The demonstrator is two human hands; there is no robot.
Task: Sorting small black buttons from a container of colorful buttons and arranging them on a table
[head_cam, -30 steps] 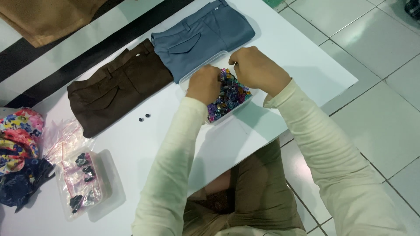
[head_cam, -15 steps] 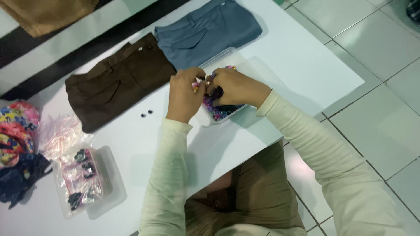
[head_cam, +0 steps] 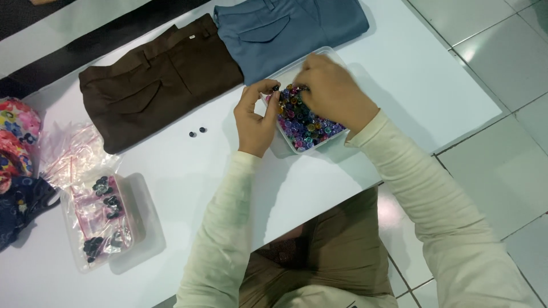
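Taking the clear tray of coloured buttons (head_cam: 308,128) as our landmark, we start far to its left, where a heap of flowered cloth (head_cam: 16,142) lies at the edge of the white surface (head_cam: 188,171), with loose clear bags (head_cam: 71,153) and a lidded clear box of dark buttons (head_cam: 103,219) just beside it. Nearer the tray, still to its left, lie folded brown trousers (head_cam: 154,80), and below their hem two small dark buttons (head_cam: 197,132) sit loose on the surface, apart from everything; a sleeve sweeping back could roll them off the near edge. Our left hand (head_cam: 257,117) is at the tray's left rim, fingers curled with thumb and forefinger pinched on one small dark button (head_cam: 275,88). That grip looks slight, and we judge the piece could slip and drop among the coloured ones, where it would be hard to find. Our right hand (head_cam: 331,91) reaches into the tray from above with fingers bent down among the buttons; we cannot tell whether it has hold of any. The tray is heaped full and stands touching the folded blue trousers (head_cam: 285,28) behind it, so a push from either hand could tip it or spill buttons onto the cloth. To the tray's right the surface soon ends above the tiled floor (head_cam: 502,68), and anything flicked that way would fall and scatter.
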